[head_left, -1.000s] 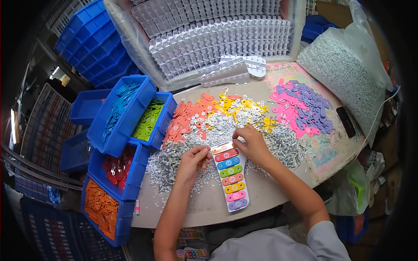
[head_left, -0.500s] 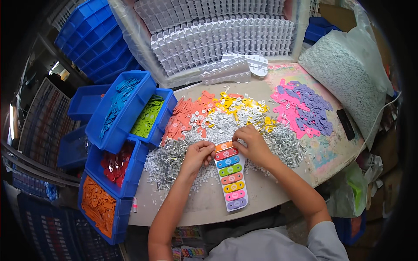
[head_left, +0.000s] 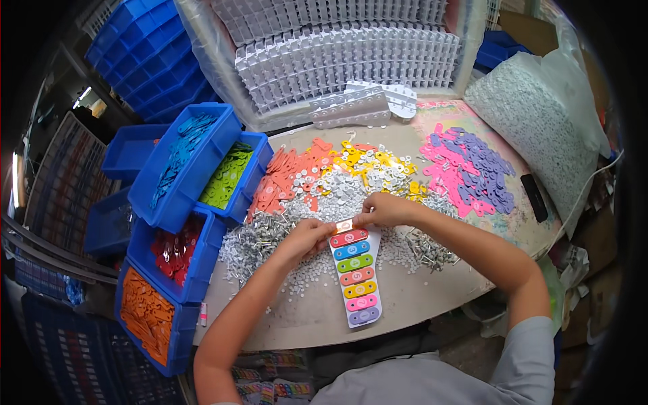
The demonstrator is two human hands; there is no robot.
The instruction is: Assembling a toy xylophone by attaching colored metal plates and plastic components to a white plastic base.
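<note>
A toy xylophone (head_left: pixel 358 287) lies upright on the table in front of me, its white base narrow at the near end. Across it run colored bars from red at the far side down to purple, with an orange bar (head_left: pixel 345 226) at the wide far end, partly washed out by glare. My left hand (head_left: pixel 312 236) is closed with its fingertips at the left end of the orange bar. At the bar's right end my right hand (head_left: pixel 379 210) pinches with thumb and fingers. Whether either hand also holds a small pin is hidden.
Heaps of silver pins (head_left: pixel 260 239), white washers (head_left: pixel 351 189), salmon bars (head_left: pixel 287 175), yellow bars (head_left: pixel 368 158) and purple bars (head_left: pixel 482 172) surround the work. Blue bins (head_left: pixel 150 196) stand at left; white bases (head_left: pixel 351 64) are stacked behind. A bulging bag (head_left: pixel 533 101) sits right.
My right hand has lowered onto the orange bar's right end, its elbow swinging outward. My left hand has stayed by the bar's left end, its forearm shifting left.
</note>
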